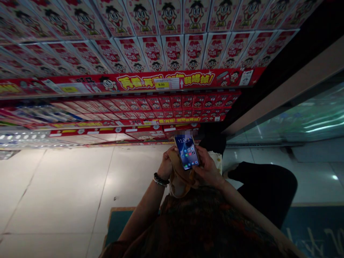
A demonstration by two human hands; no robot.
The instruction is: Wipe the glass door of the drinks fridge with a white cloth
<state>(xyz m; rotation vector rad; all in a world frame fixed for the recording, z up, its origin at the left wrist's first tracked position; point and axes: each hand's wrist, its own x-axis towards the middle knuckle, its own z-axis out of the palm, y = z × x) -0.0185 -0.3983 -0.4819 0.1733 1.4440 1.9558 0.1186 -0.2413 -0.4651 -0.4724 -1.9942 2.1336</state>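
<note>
A smartphone (187,151) with its screen lit, showing app icons, is held upright in front of me. My right hand (208,168) wraps round its right edge, thumb near the screen. My left hand (166,165) is curled at the phone's left side, a dark bracelet on its wrist, and it also touches a beige bag or cloth (178,181) hanging beneath the phone. My dark trouser leg (264,186) shows to the right.
Store shelves (129,84) stacked with red and white cartoon-printed boxes fill the upper view, with price labels along the edge. A pale tiled floor (61,186) lies below, a blue-green mat (115,224) under me, a glass-fronted case (303,118) at right.
</note>
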